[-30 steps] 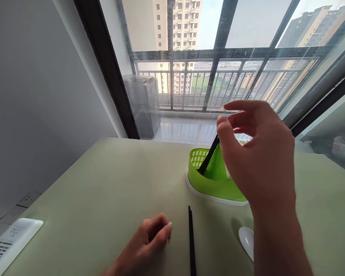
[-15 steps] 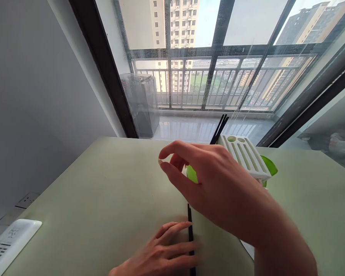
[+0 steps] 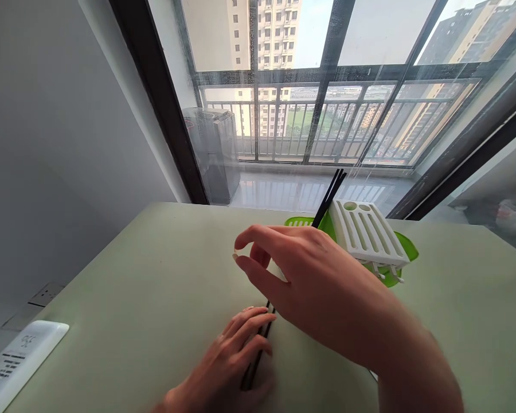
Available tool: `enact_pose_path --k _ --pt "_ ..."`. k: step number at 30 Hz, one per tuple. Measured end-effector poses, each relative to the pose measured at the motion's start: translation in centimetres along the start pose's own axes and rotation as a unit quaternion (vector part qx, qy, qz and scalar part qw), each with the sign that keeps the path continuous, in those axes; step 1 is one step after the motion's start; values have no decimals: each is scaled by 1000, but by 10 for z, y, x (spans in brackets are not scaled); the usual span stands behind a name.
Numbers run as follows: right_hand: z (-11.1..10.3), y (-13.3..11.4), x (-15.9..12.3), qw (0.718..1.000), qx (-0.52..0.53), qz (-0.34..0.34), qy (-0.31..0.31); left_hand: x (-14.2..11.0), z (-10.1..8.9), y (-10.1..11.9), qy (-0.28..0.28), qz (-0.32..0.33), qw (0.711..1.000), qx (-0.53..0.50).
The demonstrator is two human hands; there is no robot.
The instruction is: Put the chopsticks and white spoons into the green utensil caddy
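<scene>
My left hand [image 3: 227, 358] is low on the table with its fingers curled over a pair of black chopsticks [image 3: 250, 374], which lie slanted beneath them. The thumb side is blurred. Above and to the right hovers my right hand [image 3: 322, 281], its thumb and index finger apart with a small gap and nothing visible between them. Behind that hand stands a green and white rack [image 3: 372, 232] with a slotted top, partly covered by the hand. More black chopsticks [image 3: 330, 198] stick up from its left side.
The pale green table [image 3: 176, 269] reaches toward a glass window and balcony railing. A white remote-like panel [image 3: 23, 358] lies at the left edge. A wall socket [image 3: 47, 293] is beyond it. Part of a thin-edged object [image 3: 372, 375] shows under my right forearm.
My left fingers have drawn in around the chopsticks, which have turned from nearly straight to slanted and shifted left. My right hand has moved slightly down and left, uncovering more of the rack.
</scene>
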State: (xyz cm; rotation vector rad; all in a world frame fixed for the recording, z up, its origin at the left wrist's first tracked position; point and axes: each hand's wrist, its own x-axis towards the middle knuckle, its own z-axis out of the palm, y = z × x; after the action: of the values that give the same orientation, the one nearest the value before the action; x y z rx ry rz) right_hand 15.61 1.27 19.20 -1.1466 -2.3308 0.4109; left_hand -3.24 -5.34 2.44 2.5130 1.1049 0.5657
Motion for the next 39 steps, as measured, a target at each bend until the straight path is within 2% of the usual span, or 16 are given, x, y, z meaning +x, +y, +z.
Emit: enact_pose_path --k 3,7,14,20,27,36,39 --pt "-1 0 -2 1000 -1 -4 7 -2 0 -3 4 -47 998 37" --pt "0 1 -4 1000 -4 -13 9 -5 3 -16 43 -107 989 90" --pt "1 3 -6 1000 -7 -20 11 -4 -13 -42 96 -131 975 150" --pt "-1 3 -7 1000 -12 -24 4 -3 -20 -46 123 -139 962 202" --pt "-1 5 -7 999 -21 -28 -6 -4 -10 -46 140 -153 957 203" --pt "0 5 -5 999 -15 5 -39 -5 -9 -43 121 -241 953 139" --pt "0 8 -4 999 -7 21 -38 -4 -12 -38 148 -199 962 112"
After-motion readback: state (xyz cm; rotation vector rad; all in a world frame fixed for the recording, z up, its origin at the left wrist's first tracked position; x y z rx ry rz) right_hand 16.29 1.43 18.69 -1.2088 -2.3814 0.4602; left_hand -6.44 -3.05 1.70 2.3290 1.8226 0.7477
